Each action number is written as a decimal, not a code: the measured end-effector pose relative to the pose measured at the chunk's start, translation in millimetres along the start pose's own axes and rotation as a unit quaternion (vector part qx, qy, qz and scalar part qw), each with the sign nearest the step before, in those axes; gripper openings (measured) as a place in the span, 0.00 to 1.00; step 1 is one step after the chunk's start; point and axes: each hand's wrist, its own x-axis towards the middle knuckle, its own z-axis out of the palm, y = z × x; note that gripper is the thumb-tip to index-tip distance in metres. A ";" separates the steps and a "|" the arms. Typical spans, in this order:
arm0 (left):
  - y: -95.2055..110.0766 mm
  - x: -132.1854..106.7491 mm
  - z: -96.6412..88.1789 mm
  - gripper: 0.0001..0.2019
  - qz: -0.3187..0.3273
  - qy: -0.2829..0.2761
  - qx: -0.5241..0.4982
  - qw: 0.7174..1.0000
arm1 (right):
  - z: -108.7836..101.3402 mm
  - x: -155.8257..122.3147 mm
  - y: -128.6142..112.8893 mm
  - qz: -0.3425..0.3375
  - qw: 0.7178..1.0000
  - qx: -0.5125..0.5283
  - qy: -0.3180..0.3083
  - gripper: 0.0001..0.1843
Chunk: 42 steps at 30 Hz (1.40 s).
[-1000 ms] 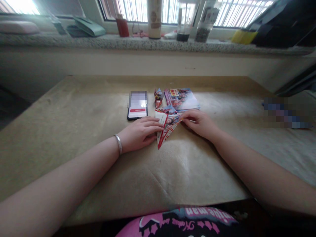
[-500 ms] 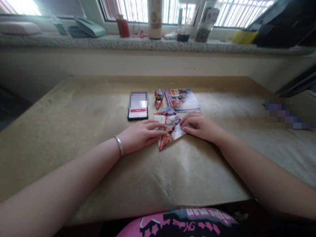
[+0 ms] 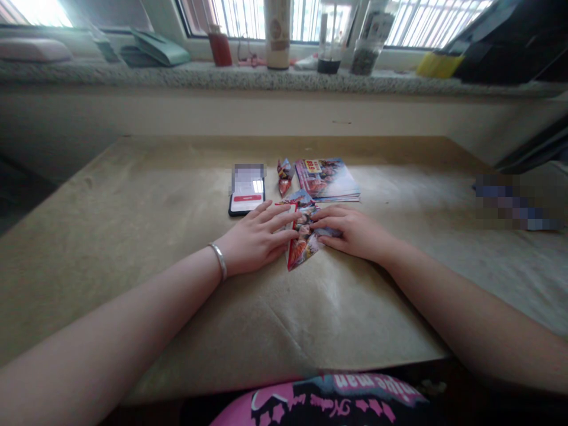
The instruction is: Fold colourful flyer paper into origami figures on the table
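Note:
A colourful printed paper [image 3: 303, 242], folded to a point toward me, lies on the brown paper-covered table [image 3: 133, 207]. My left hand [image 3: 257, 239] rests flat on its left edge, fingers spread. From the right, my right hand [image 3: 350, 231] presses flat on the paper's right flap, fingertips meeting the left hand's. A stack of similar printed sheets [image 3: 326, 177] sits just behind, with a small folded paper piece [image 3: 284, 176] beside it. A phone [image 3: 247, 192] with a lit screen lies behind my left hand.
A stone window ledge [image 3: 266, 77] at the back carries a red cup [image 3: 220, 47], a tall bottle [image 3: 277, 32], a dark jar [image 3: 329, 62] and a green case [image 3: 160, 50]. A blurred object [image 3: 517, 204] lies at the table's right.
The right hand folded the paper's right flap leftward over the middle and now presses it flat. The left hand's fingers spread wider on the paper.

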 end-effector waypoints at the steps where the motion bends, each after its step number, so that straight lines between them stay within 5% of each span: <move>1: 0.0 0.0 -1.1 0.16 0.002 0.004 0.005 1.000 | 0.1 -0.3 0.0 0.000 1.000 -0.002 -0.001 0.15; 13: 1.8 -7.5 -18.1 0.10 0.021 0.035 0.111 0.993 | -3.2 -4.0 -2.6 -0.025 0.998 -0.050 -0.012 0.14; 25: 3.0 -8.4 -17.5 0.15 -0.024 -0.035 0.098 0.994 | -8.6 -4.7 -7.8 -0.058 0.997 -0.033 -0.046 0.17; 33: 1.0 -12.1 -16.9 0.14 -0.044 -0.041 0.121 0.991 | -13.3 -6.0 -15.2 -0.082 0.987 -0.131 -0.039 0.16; 42: 19.1 -12.9 -28.5 0.16 -0.080 -0.102 0.088 0.988 | -17.0 -7.2 -22.5 -0.058 0.984 -0.158 -0.064 0.15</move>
